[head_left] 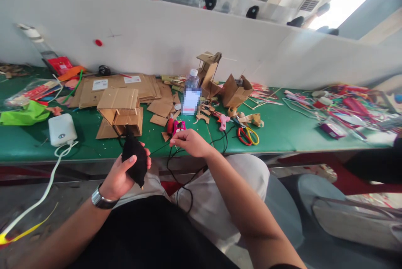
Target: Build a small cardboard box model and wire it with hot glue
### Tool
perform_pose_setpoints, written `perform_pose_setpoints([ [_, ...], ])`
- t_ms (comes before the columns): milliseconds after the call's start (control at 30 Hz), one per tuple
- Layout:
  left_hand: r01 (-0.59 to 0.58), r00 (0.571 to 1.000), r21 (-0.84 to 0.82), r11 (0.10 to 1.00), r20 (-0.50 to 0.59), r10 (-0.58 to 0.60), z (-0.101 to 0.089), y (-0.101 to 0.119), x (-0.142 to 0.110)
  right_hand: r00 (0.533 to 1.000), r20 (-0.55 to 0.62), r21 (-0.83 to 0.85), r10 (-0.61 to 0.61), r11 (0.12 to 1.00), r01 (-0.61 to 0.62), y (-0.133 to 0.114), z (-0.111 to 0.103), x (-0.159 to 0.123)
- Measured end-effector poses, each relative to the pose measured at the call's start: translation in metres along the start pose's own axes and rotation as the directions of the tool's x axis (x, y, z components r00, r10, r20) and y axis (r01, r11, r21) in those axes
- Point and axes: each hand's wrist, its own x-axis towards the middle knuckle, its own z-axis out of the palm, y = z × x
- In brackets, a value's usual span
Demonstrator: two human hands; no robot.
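My left hand is wrapped round a black fuzzy object, held over my lap near the table's front edge. A watch sits on that wrist. My right hand is pinched on a thin black wire that loops down over my lap. Just beyond the right hand lies a small pink and red gadget. A cardboard box model stands on the green table behind the left hand.
A white power bank with a white cable lies at the left. Flat cardboard sheets, a water bottle, cardboard models, a pink glue gun and scissors crowd the middle. Coloured sticks fill the right. A white wall runs behind.
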Motion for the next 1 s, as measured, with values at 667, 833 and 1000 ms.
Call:
perform_pose_setpoints([
  [667,-0.073,0.992,0.107,0.992,-0.099,0.083,0.002,0.009,0.014,0.815,-0.579,-0.369,-0.023,0.899,-0.237,0.014,-0.1,-0.029],
  [833,-0.085,0.988,0.141,0.986,-0.117,0.102,0.0,0.022,0.017,0.498,-0.811,-0.223,0.307,0.625,-0.748,0.058,-0.194,-0.078],
  [1000,-0.141,0.979,0.157,0.977,-0.124,0.161,-0.004,0.036,0.017,0.352,-0.799,-0.115,0.487,0.451,-0.885,0.088,-0.23,-0.12],
])
